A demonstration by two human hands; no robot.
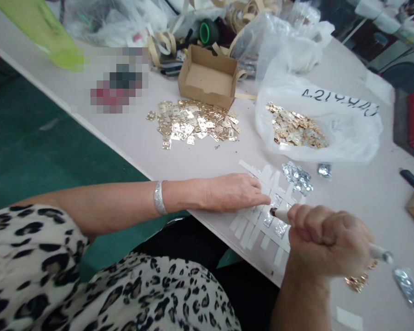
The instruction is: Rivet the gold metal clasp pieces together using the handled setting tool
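My right hand (327, 239) is wrapped round a white rod-like tool (282, 215), whose dark tip points at a grid of white tape strips (258, 227) on the table. Small clear and silvery pieces (280, 227) lie among the strips. At the grid's upper left rests my left hand (236, 191), its index finger stretched toward the tool tip and the other fingers curled. Whether that hand pinches anything is hidden. Beyond the grid lie silver round pieces (296, 177) and a heap of gold metal plates (193, 122).
An open cardboard box (209, 76) stands behind the gold heap. A plastic bag (352, 133) holds more gold plates at the right. Gold pieces (357, 282) and a silvery packet (409, 289) lie beyond my right wrist. The table edge (124, 161) runs diagonally at the left.
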